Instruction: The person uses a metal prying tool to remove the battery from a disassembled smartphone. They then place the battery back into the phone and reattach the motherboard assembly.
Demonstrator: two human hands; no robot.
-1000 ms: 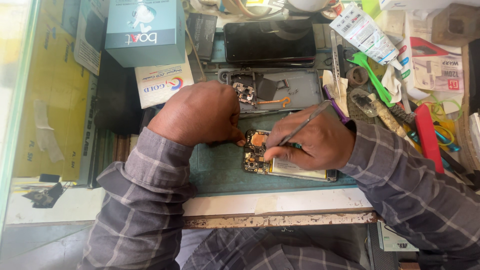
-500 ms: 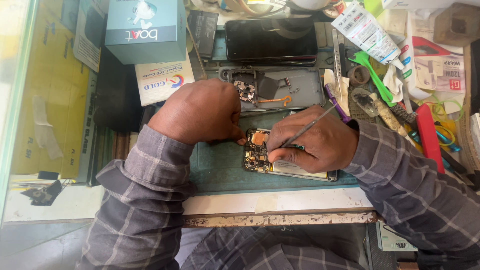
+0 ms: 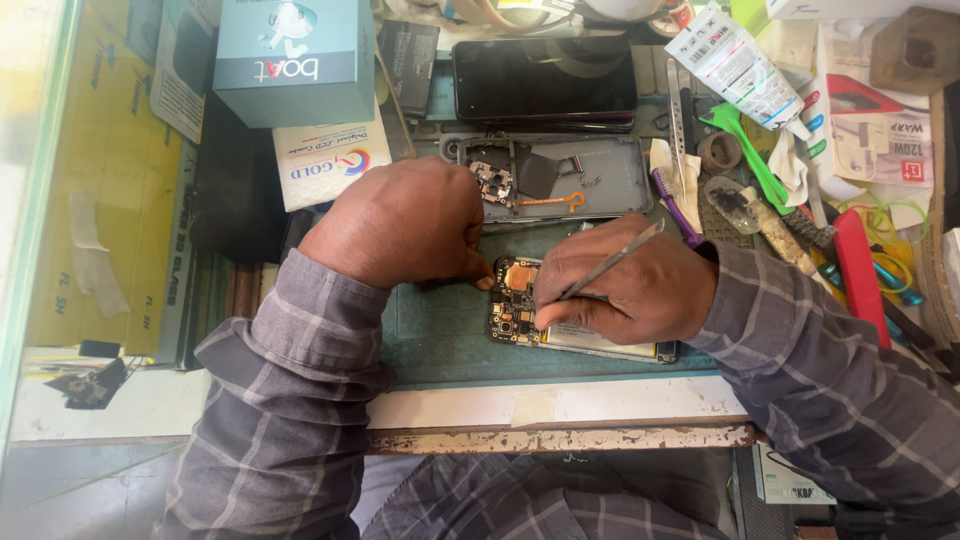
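Observation:
An opened phone [image 3: 520, 305] with its circuit board bared lies on the green work mat [image 3: 440, 335]. My left hand [image 3: 405, 220] rests with its fingers curled, fingertips pressing the phone's top left corner. My right hand [image 3: 625, 285] covers the phone's right part and grips thin metal tweezers [image 3: 615, 258], tips down on the board. Both wrists wear grey checked sleeves.
A grey phone back frame [image 3: 600, 180] and a dark phone screen [image 3: 545, 80] lie beyond the mat. A teal box [image 3: 295, 60] and a white card [image 3: 325, 160] sit far left. Tools, a purple brush [image 3: 675, 200], green tweezers [image 3: 745, 150] and a red handle [image 3: 860, 265] crowd the right.
My right hand has shifted slightly, with the tweezers tilting lower toward the board. My left hand stays on the phone's corner.

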